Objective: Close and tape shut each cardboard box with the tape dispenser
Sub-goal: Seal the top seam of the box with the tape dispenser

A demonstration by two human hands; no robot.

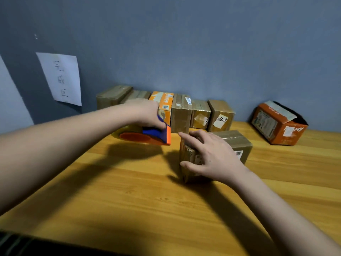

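Head: my left hand (147,113) grips tape dispenser (147,134); right hand (212,154), fingers spread, steadies box (238,143) at 3 o'clock of dispenser — light, crushable; hold sides.

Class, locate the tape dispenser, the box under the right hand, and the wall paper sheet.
tape dispenser (147,136), head view, orange-blue body.
box (238,141), head view, taped top.
paper sheet (60,78), head view, centre.

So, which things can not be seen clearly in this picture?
Head view only:
- Tape dispenser: its handle is covered by the left hand; the tape roll is motion-blurred.
- Near end of the brown box: covered by the right hand, so its flaps cannot be judged.
- Label print on the row of boxes: too small.
- Orange box: inside dark.
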